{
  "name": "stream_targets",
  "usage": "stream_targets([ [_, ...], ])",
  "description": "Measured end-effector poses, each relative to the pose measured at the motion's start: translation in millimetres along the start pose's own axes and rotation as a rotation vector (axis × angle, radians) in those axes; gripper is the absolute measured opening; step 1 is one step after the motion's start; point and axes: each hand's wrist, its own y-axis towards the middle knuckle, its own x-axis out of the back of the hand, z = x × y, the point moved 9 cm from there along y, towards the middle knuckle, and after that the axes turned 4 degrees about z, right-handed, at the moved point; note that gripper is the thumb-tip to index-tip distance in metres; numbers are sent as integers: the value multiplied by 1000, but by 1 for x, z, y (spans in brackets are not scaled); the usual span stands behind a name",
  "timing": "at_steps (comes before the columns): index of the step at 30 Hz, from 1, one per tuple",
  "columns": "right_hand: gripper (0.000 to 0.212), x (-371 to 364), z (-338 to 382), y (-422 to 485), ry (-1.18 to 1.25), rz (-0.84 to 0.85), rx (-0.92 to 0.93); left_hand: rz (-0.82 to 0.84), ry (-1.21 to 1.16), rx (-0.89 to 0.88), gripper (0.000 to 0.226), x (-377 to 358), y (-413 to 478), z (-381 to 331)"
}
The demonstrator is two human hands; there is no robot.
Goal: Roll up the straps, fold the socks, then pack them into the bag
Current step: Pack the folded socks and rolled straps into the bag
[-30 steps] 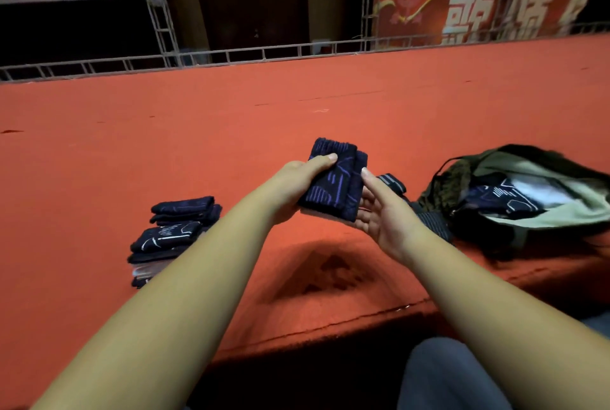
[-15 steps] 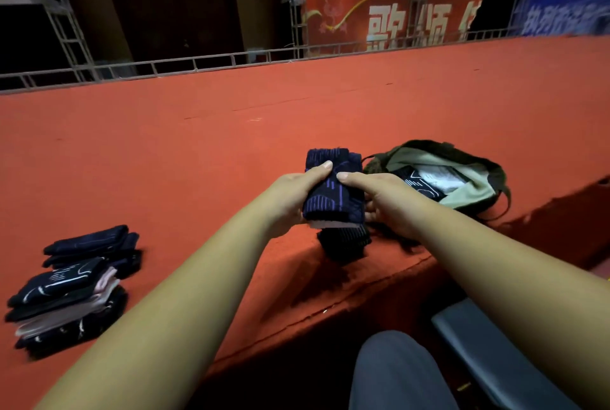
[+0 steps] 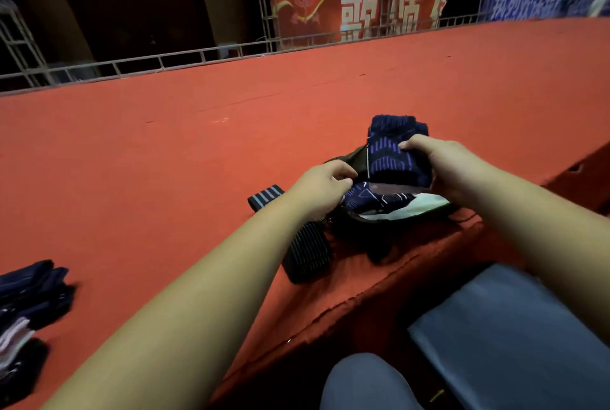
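Red carpet (image 3: 165, 162) across the wide platform, serving as the worktable, front edge close to the knees. To the right, near that edge, an olive bag (image 3: 432, 208), mouth gaping toward the camera and pale lining showing, probably kept that way for easy dropping in. Already inside, dark patterned socks (image 3: 366, 200), flat against the lining.

Far left, at the picture's border, a pile of folded socks (image 3: 29, 297), well apart from the bag, apparently waiting for packing. Just left of the bag, two rolled straps (image 3: 265, 200) on the carpet. One farther back. The second strap (image 3: 308, 252) nearer the edge, partly hidden by the left forearm. Both within easy reach, neither packed yet.

Above the bag's mouth, a folded navy sock bundle (image 3: 392, 158) with purple dashes, off the carpet and clear of the lining. Clamped on it, the right hand (image 3: 452, 165), thumb pressed on the top face, fingers round the far side and mostly out of view. Likely a squeeze against the fold springing open.

At the bag's left rim, the left hand (image 3: 321, 186), fingers curled onto the dark fabric, seemingly pinching it to hold the mouth wide.

Judging by this: rolling done, folding largely done, packing under way. Next, probably a downward push of the bundle beside the socks already in.
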Motion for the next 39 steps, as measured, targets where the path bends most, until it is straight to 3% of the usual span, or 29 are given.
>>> stream_targets([
  [2,55,16,-5,14,-9,-37,-5,42,235,-34,22,-15,13,-7],
  [4,39,22,-10,24,-25,-39,-3,-11,406,64,23,-17,26,2],
  [7,29,15,-23,36,15,25,-35,-53,433,164,20,-16,37,19],
  [11,36,-4,-37,51,47,93,-71,15,316,146,35,-16,40,29],
  [14,35,-24,-44,59,-7,140,-106,-35,98,178,54,-4,41,46],
  [19,48,-46,-47,71,-330,136,-86,-79,-222,152,72,5,43,54],
  [24,40,-59,-50,73,-717,227,-69,-188,-282,112,87,16,42,50],
  [33,39,-83,-52,85,-1086,247,-51,-213,-225,31,79,19,31,43],
  [37,64,-86,-36,86,-1115,81,104,-216,-217,64,77,22,26,46],
  [39,76,-88,-27,82,-995,119,216,-189,-229,89,80,25,29,48],
])
